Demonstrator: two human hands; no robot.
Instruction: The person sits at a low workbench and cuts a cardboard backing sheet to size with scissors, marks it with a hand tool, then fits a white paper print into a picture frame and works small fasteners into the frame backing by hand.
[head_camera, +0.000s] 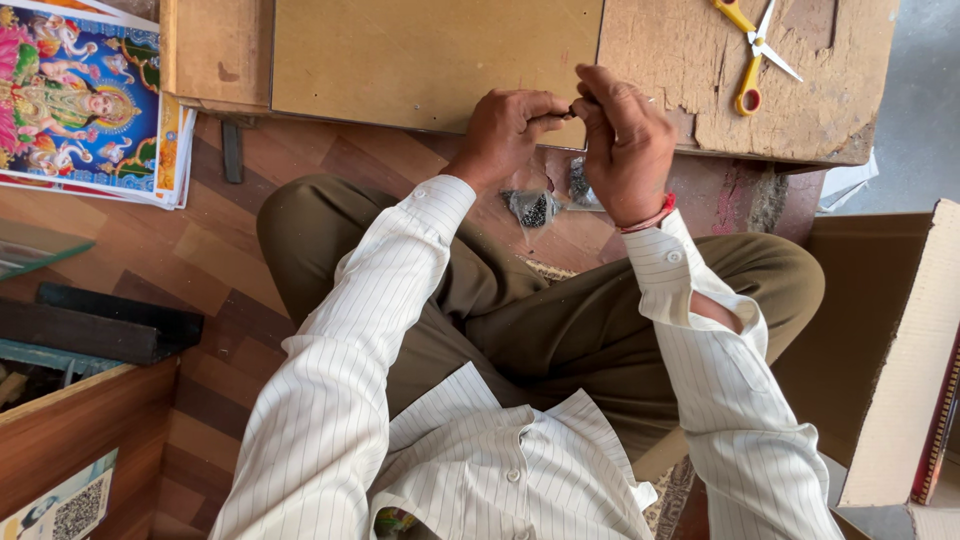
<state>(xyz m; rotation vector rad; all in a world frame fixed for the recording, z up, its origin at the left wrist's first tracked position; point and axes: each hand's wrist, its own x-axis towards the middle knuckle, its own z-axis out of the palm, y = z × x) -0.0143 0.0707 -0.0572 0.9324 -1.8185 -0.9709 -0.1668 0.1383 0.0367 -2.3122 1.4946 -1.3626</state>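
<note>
Pinched between the fingertips of both hands, something tiny and dark, too small to identify, held just above the near edge of the board (435, 60). Left hand (505, 130) clenched into a loose fist, thumb and forefinger nipped together on the small piece. Right hand (625, 140) curled over from the other side, fingertips meeting the left's at the same spot, a red thread around the wrist. Just below the hands, on the floor (215, 255) between the knees, a small clear packet (530, 207) of dark bits, probably tacks or pins, lying open-looking and near the bench (790, 90) edge. Board flat on the low, worn wooden bench, its surface chipped and ragged toward the right. Yellow-handled scissors (755, 50) farther back on the bench, well apart from the hands. To the left, a stack of colourful prints (85, 100) resting partly on the floor; a cardboard box (880, 350) to the right. Likely trouble from here: so small a piece slipping out of the pinch and dropping among the folds of the trousers or onto the patterned floor, hard to find again; a sharp point pricking a fingertip if pressed askew; the packet nudged by a wrist or knee and spilling its contents.
</note>
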